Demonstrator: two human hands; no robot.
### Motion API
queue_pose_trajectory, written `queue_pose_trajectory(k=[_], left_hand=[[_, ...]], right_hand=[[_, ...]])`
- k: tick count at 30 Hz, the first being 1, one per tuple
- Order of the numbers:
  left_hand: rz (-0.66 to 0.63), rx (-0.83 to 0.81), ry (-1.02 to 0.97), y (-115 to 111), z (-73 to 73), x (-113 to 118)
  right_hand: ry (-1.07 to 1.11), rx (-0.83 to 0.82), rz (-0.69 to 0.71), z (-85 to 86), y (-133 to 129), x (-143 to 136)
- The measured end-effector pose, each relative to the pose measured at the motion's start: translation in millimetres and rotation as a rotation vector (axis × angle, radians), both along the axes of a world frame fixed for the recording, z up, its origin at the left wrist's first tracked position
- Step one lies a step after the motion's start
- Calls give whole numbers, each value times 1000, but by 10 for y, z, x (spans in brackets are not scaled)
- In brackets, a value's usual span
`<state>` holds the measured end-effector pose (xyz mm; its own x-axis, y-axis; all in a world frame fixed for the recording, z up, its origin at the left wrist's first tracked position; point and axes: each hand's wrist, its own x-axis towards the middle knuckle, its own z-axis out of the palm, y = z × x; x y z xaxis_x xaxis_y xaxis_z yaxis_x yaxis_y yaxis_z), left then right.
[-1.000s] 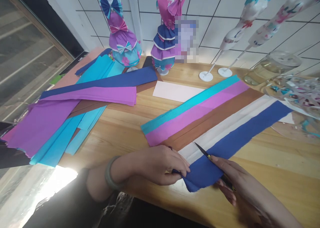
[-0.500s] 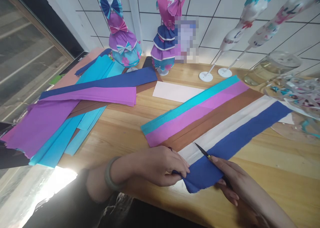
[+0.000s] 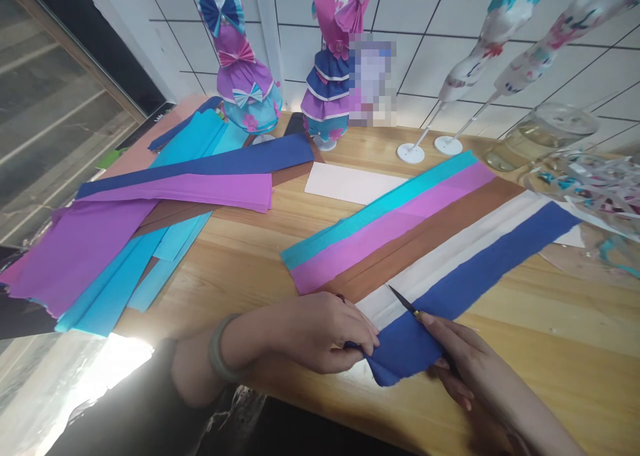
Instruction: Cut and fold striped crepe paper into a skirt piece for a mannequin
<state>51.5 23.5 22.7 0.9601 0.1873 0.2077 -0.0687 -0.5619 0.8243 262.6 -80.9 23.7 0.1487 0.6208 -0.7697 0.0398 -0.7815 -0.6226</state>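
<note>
Layered strips of crepe paper lie fanned on the table: turquoise, pink-purple, brown, white and a dark blue strip nearest me. My left hand, with a bangle on its wrist, pinches the near left end of the blue strip. In my right hand are scissors with dark handles. One dark blade shows above the paper, pointing up and left across the blue onto the white strip. The other blade and most of the handles are hidden by the paper and my fingers.
A pile of purple, blue and turquoise paper covers the left side. Two small dressed mannequins stand by the wall, with two undressed mannequin stands farther right. A glass jar and a tray of scraps are at right.
</note>
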Motion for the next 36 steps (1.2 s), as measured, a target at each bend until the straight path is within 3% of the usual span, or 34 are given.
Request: queue_pose_trajectory(k=[36], left_hand=[[-9, -84, -40, 10, 14, -29]], right_hand=[[-46, 21, 140, 43, 141, 15]])
